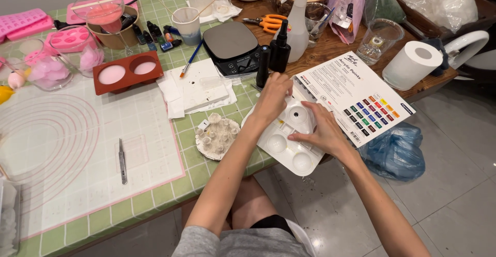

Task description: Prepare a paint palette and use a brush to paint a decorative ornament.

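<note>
A white plastic paint palette (283, 144) with round wells lies over the table's front edge; one well holds a dark dot of paint. My left hand (273, 97) reaches over the palette's far end, fingers curled near a small dark bottle (263, 68); whether it grips something I cannot tell. My right hand (323, 127) rests on the palette's right side, fingers spread and touching it. A white plaster piece with small shell-like shapes (217, 137) sits just left of the palette.
A paint box with colour swatches (356, 96) lies right of the palette. Behind are a scale (231, 42), spray bottle (298, 27), orange scissors (268, 23), paper roll (412, 64), glass (378, 39). A silicone mat (77, 148) with tweezers (122, 161), and a red mould (127, 71) lie left.
</note>
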